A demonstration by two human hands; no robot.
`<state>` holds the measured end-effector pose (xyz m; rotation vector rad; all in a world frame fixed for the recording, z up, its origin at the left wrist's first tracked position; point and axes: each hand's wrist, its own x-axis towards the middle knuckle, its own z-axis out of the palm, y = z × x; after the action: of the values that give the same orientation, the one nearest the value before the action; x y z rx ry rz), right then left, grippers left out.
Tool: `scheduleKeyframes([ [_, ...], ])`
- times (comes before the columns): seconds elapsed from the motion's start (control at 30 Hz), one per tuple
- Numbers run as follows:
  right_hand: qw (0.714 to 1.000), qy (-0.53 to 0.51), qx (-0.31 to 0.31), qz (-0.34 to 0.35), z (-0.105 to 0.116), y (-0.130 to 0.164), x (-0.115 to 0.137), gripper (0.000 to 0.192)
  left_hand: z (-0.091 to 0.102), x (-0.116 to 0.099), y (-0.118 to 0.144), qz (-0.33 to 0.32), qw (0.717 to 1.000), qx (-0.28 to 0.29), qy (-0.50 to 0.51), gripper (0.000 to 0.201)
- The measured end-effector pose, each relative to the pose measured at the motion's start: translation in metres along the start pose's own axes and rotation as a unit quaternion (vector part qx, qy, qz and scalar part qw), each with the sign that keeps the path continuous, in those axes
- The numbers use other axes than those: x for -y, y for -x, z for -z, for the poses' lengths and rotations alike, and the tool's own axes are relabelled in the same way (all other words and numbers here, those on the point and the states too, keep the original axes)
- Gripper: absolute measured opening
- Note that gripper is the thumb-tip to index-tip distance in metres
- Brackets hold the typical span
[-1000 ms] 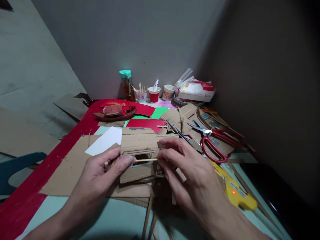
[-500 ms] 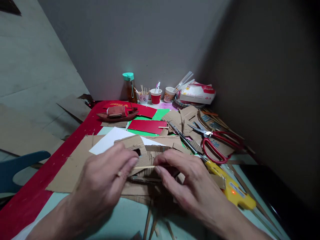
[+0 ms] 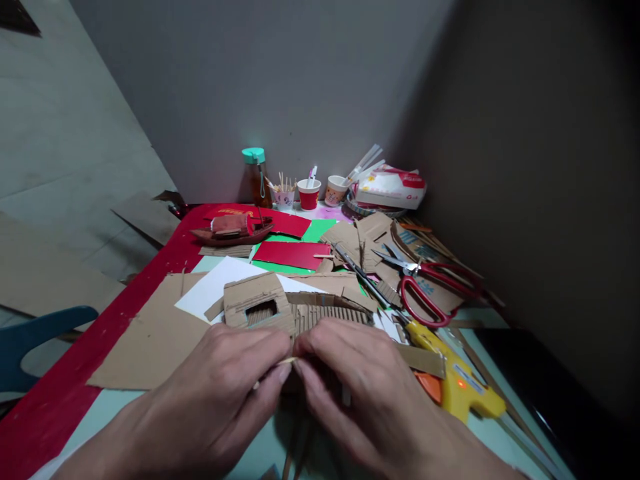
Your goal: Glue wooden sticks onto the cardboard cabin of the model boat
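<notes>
A thin pale wooden stick [image 3: 288,361] is pinched between my two hands, and only a short piece of it shows. My left hand [image 3: 235,373] is closed on its left part, thumb against the forefinger; a small pale tip shows below. From the other side my right hand [image 3: 350,367] grips the stick with thumb and fingertips, almost touching the left. Just beyond my knuckles sits a cardboard boat model [image 3: 327,312] with a ribbed deck and a cabin roof [image 3: 255,293] that has a rectangular opening. My hands hide its near side.
A yellow glue gun [image 3: 460,380] with a lit orange light lies at right, near red-handled scissors [image 3: 430,293] and a cutter [image 3: 363,273]. A small reddish boat [image 3: 233,230] stands at back left. Paper cups [image 3: 309,195] and a bottle [image 3: 257,180] line the wall.
My hands have come together and lowered toward me along the stick, shortening its visible middle. More of the cardboard cabin and deck now shows beyond them.
</notes>
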<state>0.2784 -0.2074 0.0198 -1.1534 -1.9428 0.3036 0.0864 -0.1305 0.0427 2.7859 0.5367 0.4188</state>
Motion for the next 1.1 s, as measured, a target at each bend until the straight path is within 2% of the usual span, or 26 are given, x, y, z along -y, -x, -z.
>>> scheduleKeyframes([
  [0.1,1.0,0.027,0.008,0.005,-0.001,0.001,0.001,0.018,-0.005,0.0,0.001,-0.01,1.0,-0.017,0.004,0.028],
  [0.23,0.995,0.095,0.001,0.016,-0.005,0.004,0.003,0.023,-0.012,-0.002,-0.002,-0.028,0.996,-0.088,-0.014,0.028],
  [0.37,0.988,0.139,-0.061,0.022,-0.012,0.005,0.003,0.022,-0.02,-0.004,-0.004,-0.056,0.99,-0.124,-0.044,0.027],
  [0.53,0.971,0.195,-0.127,0.048,-0.021,0.003,0.001,0.019,-0.029,-0.006,0.002,-0.049,0.978,-0.179,-0.093,0.027],
  [0.73,0.965,0.211,-0.145,0.052,-0.025,0.004,0.001,0.023,-0.037,-0.001,0.013,-0.045,0.979,-0.144,-0.136,0.024],
  [1.0,0.967,0.205,-0.139,0.054,-0.032,0.009,0.003,0.019,-0.04,-0.006,0.016,-0.039,0.976,-0.156,-0.145,0.025],
  [1.1,0.964,0.213,-0.148,0.061,-0.039,0.008,0.004,0.021,-0.044,-0.008,0.017,-0.059,0.97,-0.168,-0.166,0.026],
])
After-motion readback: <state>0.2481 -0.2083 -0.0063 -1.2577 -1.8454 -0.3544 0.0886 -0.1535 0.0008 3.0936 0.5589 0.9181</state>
